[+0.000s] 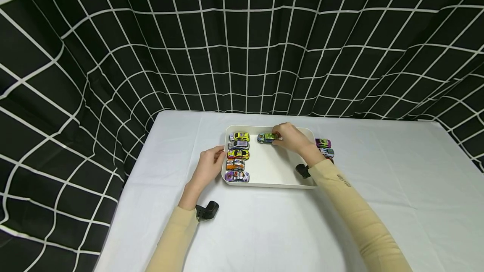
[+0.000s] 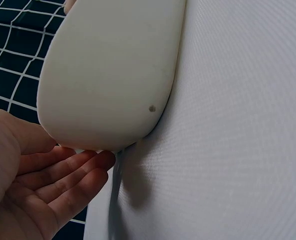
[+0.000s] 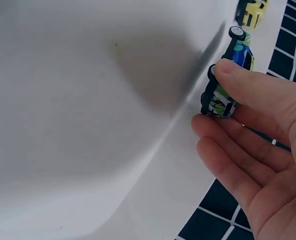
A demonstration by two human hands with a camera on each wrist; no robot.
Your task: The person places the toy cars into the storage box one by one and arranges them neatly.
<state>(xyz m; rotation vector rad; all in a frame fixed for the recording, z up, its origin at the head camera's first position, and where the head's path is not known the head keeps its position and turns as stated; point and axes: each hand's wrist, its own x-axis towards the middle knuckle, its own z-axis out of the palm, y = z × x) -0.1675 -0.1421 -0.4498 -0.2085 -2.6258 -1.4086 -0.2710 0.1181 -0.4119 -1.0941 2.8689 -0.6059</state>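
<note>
A white tray (image 1: pixel 277 167) lies on the table, with several toy cars (image 1: pixel 237 176) in a column along its left side. My right hand (image 1: pixel 291 137) pinches a green and blue toy car (image 1: pixel 266 138) near the tray's back wall. In the right wrist view the thumb lies across this car's (image 3: pixel 240 52) wheeled side, its underside facing the tray floor. My left hand (image 1: pixel 208 163) is at the tray's left wall. Seen from the left wrist, its nearly straight fingers (image 2: pixel 80 185) touch the wall's outside, thumb tip right at the rim.
Past the tray's right wall stand more toy cars (image 1: pixel 323 142), partly hidden by the right forearm. A yellow toy car (image 3: pixel 255 12) shows beyond the held one in the right wrist view. The white table (image 1: pixel 397 171) ends at a black curtain (image 1: pixel 261 62) with white grid lines.
</note>
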